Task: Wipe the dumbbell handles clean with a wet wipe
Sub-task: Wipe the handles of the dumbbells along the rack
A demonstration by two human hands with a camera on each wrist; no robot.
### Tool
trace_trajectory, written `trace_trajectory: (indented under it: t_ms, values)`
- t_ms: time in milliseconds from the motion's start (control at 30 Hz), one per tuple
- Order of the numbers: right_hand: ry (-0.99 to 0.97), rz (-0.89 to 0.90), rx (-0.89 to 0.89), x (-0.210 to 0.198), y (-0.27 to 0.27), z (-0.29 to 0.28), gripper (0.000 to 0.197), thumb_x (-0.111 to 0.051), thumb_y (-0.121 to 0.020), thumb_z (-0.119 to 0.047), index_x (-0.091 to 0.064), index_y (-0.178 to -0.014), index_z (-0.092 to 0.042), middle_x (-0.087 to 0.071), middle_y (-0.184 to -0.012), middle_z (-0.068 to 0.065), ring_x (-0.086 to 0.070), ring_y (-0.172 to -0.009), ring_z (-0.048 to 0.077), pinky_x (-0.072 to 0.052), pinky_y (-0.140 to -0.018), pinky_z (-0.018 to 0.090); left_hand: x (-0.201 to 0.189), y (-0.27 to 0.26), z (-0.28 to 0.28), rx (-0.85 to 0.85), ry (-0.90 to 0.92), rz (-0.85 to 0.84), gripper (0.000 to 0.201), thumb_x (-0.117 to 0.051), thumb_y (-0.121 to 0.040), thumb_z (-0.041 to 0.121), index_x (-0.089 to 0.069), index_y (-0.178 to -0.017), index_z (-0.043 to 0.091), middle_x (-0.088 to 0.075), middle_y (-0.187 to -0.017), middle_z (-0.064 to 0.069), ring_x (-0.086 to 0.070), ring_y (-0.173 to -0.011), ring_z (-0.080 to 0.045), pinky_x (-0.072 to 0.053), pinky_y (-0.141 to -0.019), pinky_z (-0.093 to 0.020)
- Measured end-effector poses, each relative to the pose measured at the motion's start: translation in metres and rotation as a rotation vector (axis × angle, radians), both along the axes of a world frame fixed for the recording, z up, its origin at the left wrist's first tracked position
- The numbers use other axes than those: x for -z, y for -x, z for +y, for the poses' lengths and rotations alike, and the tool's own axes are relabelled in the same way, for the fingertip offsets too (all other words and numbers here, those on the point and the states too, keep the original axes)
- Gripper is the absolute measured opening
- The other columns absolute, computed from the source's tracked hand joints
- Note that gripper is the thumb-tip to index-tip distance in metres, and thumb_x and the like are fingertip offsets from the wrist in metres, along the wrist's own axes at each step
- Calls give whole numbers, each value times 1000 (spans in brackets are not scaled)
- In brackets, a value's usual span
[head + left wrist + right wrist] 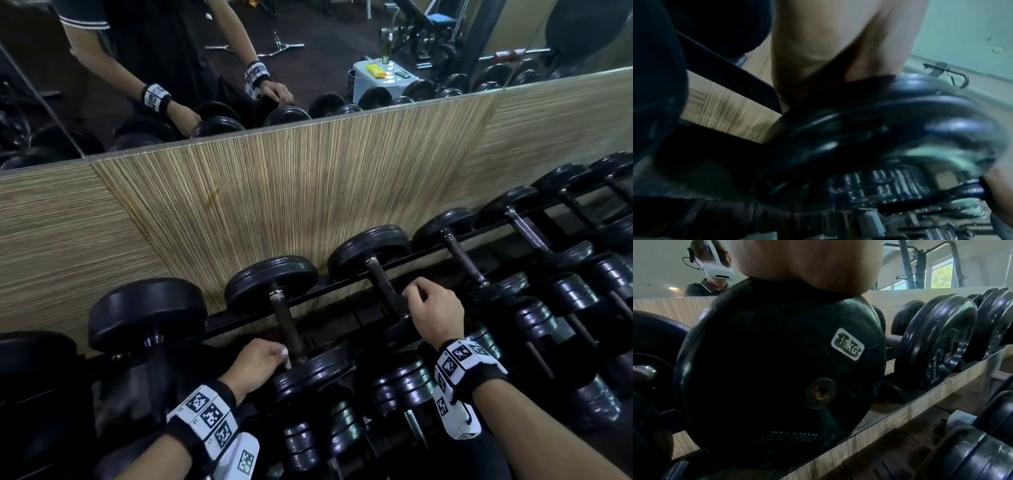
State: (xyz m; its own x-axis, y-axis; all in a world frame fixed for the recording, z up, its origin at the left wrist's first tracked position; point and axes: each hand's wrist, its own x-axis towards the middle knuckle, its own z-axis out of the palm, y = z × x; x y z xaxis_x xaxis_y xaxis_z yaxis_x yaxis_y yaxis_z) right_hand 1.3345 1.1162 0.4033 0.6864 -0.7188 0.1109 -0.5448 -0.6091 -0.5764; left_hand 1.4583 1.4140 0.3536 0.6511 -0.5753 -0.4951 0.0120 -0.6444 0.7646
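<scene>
Hands (255,359) (433,310) grip wipe (286,358) and handle (385,286); right-wrist view alone shows 10KG label (847,344).

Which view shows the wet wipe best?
The head view: a small white bit of the wet wipe peeks from the left hand against a dumbbell handle. The left wrist view is blurred and shows no wipe; the right wrist view shows only weights.

Black weight plates (272,279) crowd the rack (342,286) side by side, leaving only narrow gaps over each handle (287,329); the wooden wall panel (274,192) closes off the far side.
</scene>
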Motion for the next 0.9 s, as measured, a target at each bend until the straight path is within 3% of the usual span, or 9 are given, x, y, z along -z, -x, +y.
trace_trajectory:
  t_ms: [133, 200, 300, 333, 433, 633, 700, 800, 900]
  values:
    - [-11, 53, -10, -2, 0, 1, 39, -36, -82, -44, -65, -73, -19, -62, -58, -3, -59, -61, 18, -51, -65, 39, -6, 8, 6, -71, 35, -50, 42, -61, -95, 12, -70, -57, 27, -69, -66, 17, -61, -75, 5, -40, -77, -17]
    - [-18, 105, -15, -2, -2, 1, 34, -42, -84, -45, -68, -78, -23, -67, -65, -5, -63, -71, 20, -53, -77, 40, -12, 15, 12, -141, 78, -57, 31, -62, -95, 12, -76, -71, 25, -75, -78, 16, -67, -84, 1, -44, -81, -18]
    - [0, 162, -64, -10, -4, 25, 18, -57, -93, -42, -70, -86, -32, -71, -76, -11, -65, -83, 10, -33, -99, 32, -25, 25, 23, -200, 161, -108, 17, -65, -93, 13, -78, -95, 24, -76, -92, 14, -69, -92, 0, -50, -90, -21]
    - [-63, 134, -118, -16, -4, 42, 13, -61, -93, -39, -70, -87, -33, -70, -76, -12, -63, -80, 5, -30, -96, 29, -31, 28, 27, -210, 189, -139, 15, -66, -93, 13, -77, -95, 23, -77, -90, 13, -69, -89, 3, -51, -88, -19]
    - [-449, -93, -420, -26, -6, 112, 13, -70, -92, -17, -72, -98, -28, -70, -83, -7, -61, -76, 0, -45, -82, 20, -52, 36, 43, -284, 239, -228, 10, -72, -89, 13, -73, -85, 22, -75, -76, 13, -66, -71, 6, -46, -71, -8]
    - [-575, -108, -733, -20, -31, 215, 45, -65, -95, -15, -56, -137, -28, -60, -123, -6, -57, -108, 0, -49, -87, 14, -86, 42, 93, -341, 345, -307, 6, -78, -83, 17, -73, -85, 19, -76, -78, 7, -70, -77, -3, -46, -72, -12]
    - [-620, -77, -812, -15, -40, 234, 31, -66, -95, -19, -62, -122, -31, -66, -110, -10, -60, -97, -1, -49, -86, 19, -91, 44, 115, -385, 372, -305, 7, -79, -82, 16, -73, -84, 17, -76, -80, 4, -70, -78, -5, -48, -73, -13]
    - [-687, -22, -856, -11, -48, 259, 9, -68, -93, -19, -65, -92, -27, -68, -82, -8, -59, -74, 2, -48, -69, 22, -85, 48, 152, -431, 361, -298, 13, -77, -83, 11, -72, -82, 23, -76, -82, 2, -70, -79, -8, -50, -75, -17]
    - [-675, 41, -764, -6, -52, 287, 9, -71, -91, -12, -66, -87, -18, -63, -71, -6, -54, -59, 3, -44, -55, 21, -71, 45, 209, -517, 261, -420, 27, -73, -87, 8, -67, -86, 34, -75, -77, 7, -70, -80, -6, -51, -77, -22]
